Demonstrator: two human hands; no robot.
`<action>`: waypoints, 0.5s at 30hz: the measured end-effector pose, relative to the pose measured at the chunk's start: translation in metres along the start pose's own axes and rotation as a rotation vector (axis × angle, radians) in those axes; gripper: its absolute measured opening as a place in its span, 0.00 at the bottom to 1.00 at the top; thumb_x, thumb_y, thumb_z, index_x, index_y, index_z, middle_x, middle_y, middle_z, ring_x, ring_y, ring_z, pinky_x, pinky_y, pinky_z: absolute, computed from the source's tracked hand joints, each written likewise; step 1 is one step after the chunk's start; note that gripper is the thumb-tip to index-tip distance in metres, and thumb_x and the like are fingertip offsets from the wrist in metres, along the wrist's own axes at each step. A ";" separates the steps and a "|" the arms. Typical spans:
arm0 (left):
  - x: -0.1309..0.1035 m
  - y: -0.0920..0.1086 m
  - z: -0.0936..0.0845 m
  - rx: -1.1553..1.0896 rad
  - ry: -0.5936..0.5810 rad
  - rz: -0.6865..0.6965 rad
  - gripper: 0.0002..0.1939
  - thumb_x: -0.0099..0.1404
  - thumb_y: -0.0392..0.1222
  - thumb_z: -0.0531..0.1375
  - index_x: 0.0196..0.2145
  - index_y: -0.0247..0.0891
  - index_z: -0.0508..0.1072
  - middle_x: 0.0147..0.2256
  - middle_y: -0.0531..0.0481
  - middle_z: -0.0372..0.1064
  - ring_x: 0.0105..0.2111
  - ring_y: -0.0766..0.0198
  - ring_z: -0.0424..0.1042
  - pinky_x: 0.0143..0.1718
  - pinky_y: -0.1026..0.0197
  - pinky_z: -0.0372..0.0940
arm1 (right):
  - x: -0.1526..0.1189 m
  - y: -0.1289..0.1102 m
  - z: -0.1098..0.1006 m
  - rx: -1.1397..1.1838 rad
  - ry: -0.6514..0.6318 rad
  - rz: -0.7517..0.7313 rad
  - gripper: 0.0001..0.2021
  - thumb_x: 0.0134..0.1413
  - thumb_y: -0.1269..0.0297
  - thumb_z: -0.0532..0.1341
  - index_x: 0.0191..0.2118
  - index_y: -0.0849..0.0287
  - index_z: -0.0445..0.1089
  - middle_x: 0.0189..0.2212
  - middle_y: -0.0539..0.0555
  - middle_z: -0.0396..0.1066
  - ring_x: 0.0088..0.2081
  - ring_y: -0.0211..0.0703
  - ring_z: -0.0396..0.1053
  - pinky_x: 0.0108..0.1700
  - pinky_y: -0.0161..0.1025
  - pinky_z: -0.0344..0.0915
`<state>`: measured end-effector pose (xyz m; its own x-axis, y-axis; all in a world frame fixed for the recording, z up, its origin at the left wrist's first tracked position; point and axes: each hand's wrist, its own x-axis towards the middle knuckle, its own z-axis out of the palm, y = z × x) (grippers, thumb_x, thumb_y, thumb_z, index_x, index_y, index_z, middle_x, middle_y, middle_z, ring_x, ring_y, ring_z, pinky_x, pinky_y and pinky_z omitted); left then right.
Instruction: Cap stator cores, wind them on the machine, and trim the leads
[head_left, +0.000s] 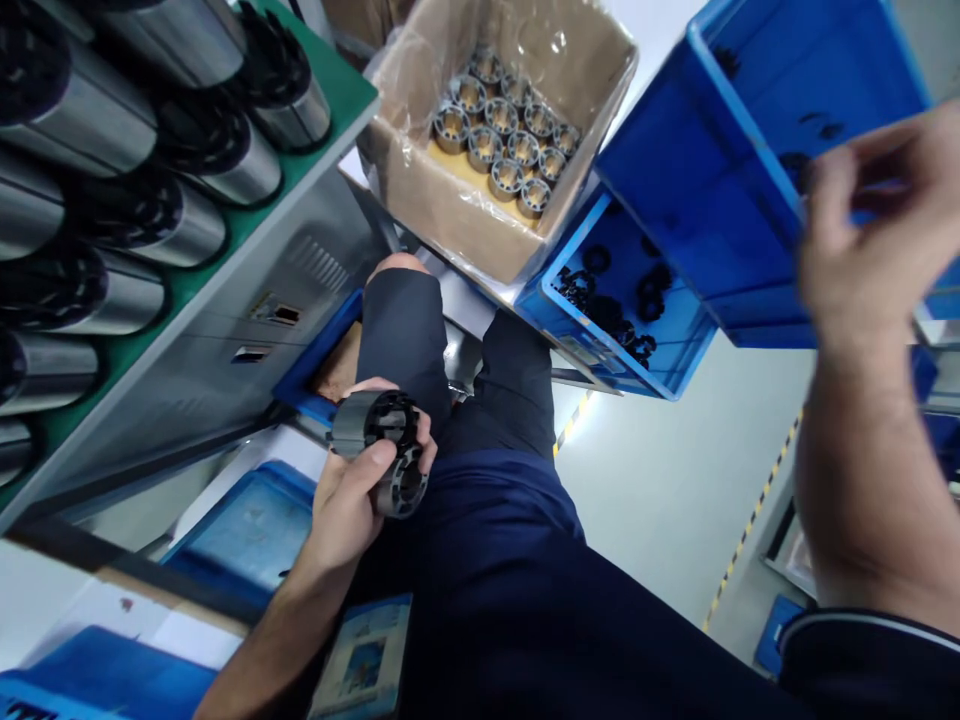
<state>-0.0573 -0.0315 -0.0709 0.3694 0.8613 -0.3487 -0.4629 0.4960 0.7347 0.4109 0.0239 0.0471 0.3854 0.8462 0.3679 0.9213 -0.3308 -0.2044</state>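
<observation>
My left hand (360, 490) is closed around two ring-shaped metal stator cores, held side by side in front of my lap. The upper stator core (360, 422) has black slotted plastic at its end; the lower stator core (403, 484) shows a bare slotted metal end. On the right, my right hand (874, 215) is raised at the near edge of the tall blue bin (675, 190). Its fingers are bent and smeared by motion, so any grip is unclear. Some black parts (825, 130) lie inside that bin, close to the fingers.
A plastic-lined cardboard box (450, 215) holds several stator cores (502, 117). Beside it, a lower blue bin (679, 375) contains black plastic rings (600, 305). Large metal cylinders with black ends (255, 155) stand on a green-topped bench (330, 110) at left. Blue lids (247, 530) lie lower left.
</observation>
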 end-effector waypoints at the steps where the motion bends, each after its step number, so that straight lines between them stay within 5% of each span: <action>1: 0.002 0.000 0.001 -0.022 0.000 0.015 0.23 0.73 0.53 0.75 0.60 0.45 0.78 0.39 0.47 0.82 0.30 0.60 0.79 0.32 0.61 0.75 | -0.014 -0.007 0.015 0.012 -0.206 -0.078 0.20 0.82 0.48 0.61 0.54 0.55 0.87 0.52 0.64 0.86 0.54 0.52 0.84 0.58 0.57 0.76; 2: 0.004 0.000 0.003 -0.044 0.003 0.030 0.23 0.72 0.53 0.75 0.59 0.45 0.79 0.39 0.47 0.83 0.30 0.61 0.80 0.32 0.62 0.76 | -0.029 -0.011 0.035 0.020 -0.387 -0.114 0.14 0.77 0.50 0.70 0.47 0.55 0.88 0.45 0.61 0.86 0.46 0.50 0.84 0.54 0.53 0.80; 4: 0.006 0.002 0.008 -0.071 0.023 0.048 0.22 0.71 0.54 0.77 0.58 0.44 0.81 0.40 0.47 0.84 0.30 0.62 0.80 0.32 0.62 0.77 | -0.053 -0.009 0.079 0.000 -0.601 -0.100 0.15 0.69 0.54 0.79 0.54 0.56 0.87 0.48 0.60 0.87 0.45 0.50 0.84 0.55 0.51 0.83; 8: 0.005 0.012 0.018 -0.032 0.053 0.029 0.23 0.70 0.56 0.78 0.57 0.46 0.83 0.39 0.48 0.84 0.29 0.61 0.79 0.31 0.61 0.76 | -0.070 0.020 0.139 -0.086 -0.745 0.038 0.21 0.77 0.51 0.73 0.63 0.60 0.80 0.58 0.59 0.83 0.56 0.51 0.84 0.62 0.57 0.84; 12: 0.005 0.021 0.029 -0.046 0.121 0.055 0.26 0.66 0.63 0.80 0.53 0.48 0.85 0.37 0.50 0.84 0.27 0.61 0.78 0.28 0.60 0.75 | -0.070 0.039 0.140 -0.065 -0.748 0.114 0.20 0.79 0.49 0.72 0.63 0.59 0.80 0.57 0.58 0.83 0.54 0.49 0.83 0.60 0.55 0.85; 15: 0.007 0.027 0.040 -0.108 0.189 0.051 0.28 0.64 0.72 0.79 0.44 0.46 0.85 0.38 0.50 0.86 0.27 0.60 0.80 0.26 0.60 0.74 | -0.072 0.042 0.126 -0.039 -0.600 0.179 0.17 0.77 0.56 0.74 0.60 0.60 0.81 0.50 0.58 0.85 0.49 0.47 0.85 0.58 0.52 0.84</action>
<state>-0.0346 -0.0166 -0.0304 0.1908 0.8858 -0.4231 -0.5644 0.4517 0.6909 0.4155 0.0018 -0.1027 0.4488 0.8594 -0.2450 0.8505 -0.4949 -0.1781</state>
